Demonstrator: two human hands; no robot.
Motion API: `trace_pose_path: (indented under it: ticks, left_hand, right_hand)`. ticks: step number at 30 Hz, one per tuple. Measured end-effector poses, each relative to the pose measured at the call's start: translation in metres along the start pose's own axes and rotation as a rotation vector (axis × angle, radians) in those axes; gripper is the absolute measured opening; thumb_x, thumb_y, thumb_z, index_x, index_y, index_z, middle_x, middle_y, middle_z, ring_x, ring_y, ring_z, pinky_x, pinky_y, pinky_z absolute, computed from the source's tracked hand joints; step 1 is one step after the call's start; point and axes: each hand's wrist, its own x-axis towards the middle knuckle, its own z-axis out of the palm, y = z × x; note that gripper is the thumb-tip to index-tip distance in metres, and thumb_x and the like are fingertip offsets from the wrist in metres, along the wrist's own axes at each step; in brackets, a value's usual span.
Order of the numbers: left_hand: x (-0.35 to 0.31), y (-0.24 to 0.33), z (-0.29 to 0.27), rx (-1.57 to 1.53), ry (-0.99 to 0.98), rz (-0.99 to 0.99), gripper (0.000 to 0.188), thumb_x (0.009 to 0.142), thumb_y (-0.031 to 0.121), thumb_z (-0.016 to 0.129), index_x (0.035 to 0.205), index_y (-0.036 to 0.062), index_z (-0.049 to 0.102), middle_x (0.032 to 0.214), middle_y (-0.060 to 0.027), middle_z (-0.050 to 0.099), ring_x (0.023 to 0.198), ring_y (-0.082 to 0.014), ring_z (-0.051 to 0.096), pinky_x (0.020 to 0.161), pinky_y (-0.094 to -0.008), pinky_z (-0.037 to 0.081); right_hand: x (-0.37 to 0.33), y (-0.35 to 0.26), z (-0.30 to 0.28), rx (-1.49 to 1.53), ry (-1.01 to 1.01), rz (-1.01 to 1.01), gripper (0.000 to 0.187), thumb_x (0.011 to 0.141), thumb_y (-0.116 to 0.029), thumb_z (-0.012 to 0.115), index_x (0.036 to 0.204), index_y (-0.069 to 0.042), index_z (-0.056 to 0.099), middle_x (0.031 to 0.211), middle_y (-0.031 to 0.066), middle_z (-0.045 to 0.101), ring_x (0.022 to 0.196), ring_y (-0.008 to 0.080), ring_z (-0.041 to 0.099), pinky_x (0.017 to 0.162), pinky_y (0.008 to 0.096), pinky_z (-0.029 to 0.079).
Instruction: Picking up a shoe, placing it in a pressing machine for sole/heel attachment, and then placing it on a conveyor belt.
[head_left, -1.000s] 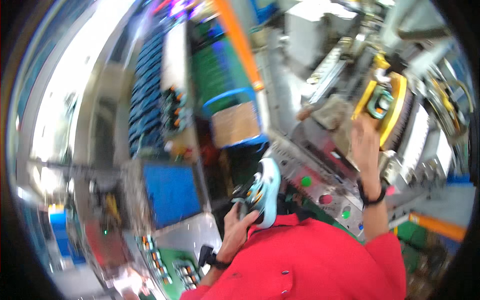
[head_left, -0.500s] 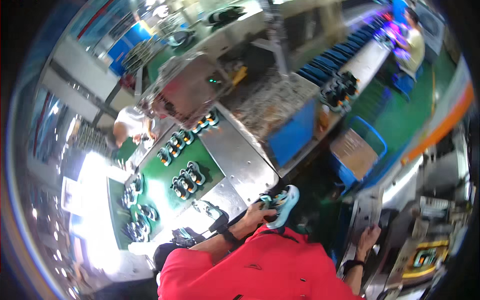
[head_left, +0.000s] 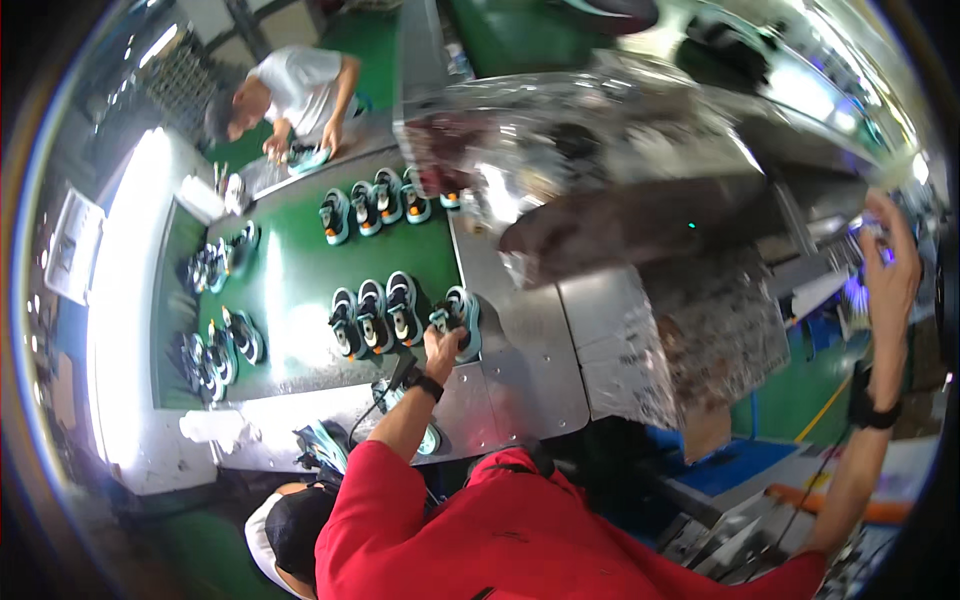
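Observation:
My left hand (head_left: 442,350) has its fingers closed on the heel end of a black-and-mint sneaker (head_left: 464,308). That sneaker is at the right end of a row of similar sneakers (head_left: 372,314), at the right edge of the green belt (head_left: 290,300). Far to the right, my right hand (head_left: 893,268) is raised with thumb and fingers apart. Above its fingertips is a pale blurred thing (head_left: 905,172); whether they touch it I cannot tell.
Another row of sneakers (head_left: 366,208) stands farther back on the belt. A co-worker (head_left: 300,95) handles a sneaker across it. A plastic-wrapped machine (head_left: 610,190) borders the right side. Below left is a person in a dark cap (head_left: 302,530).
My left hand has carried the sneaker from beside my body to the end of the belt's near row. My right hand has risen from low on the right. The view has turned left.

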Motion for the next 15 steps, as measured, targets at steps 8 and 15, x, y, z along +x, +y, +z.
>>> trace_pose_path:
  ticks: [8,15]
  left_hand:
    - [0.163,0.066,0.021,-0.229,0.171,-0.060,0.025,0.070,0.014,0.074,0.088,0.0017,0.061,0.075,-0.0049,0.061,0.060,-0.0155,0.058,0.052,-0.0293,0.047]
    - [0.313,0.113,0.053,0.312,0.354,0.295,0.064,0.073,0.022,0.069,0.123,-0.0071,0.042,0.104,-0.0313,0.059,0.099,-0.0471,0.058,0.086,-0.0492,0.047]
  right_hand:
    - [0.252,-0.070,0.165,-0.122,-0.308,-0.477,0.083,0.072,0.010,0.062,0.147,-0.011,0.033,0.147,0.0118,0.042,0.138,0.0250,0.037,0.115,0.0356,0.027]
    - [0.299,-0.028,0.195,-0.226,-0.304,-0.476,0.075,0.070,0.003,0.068,0.140,-0.003,0.041,0.136,0.0170,0.049,0.128,0.0286,0.046,0.109,0.0368,0.034]
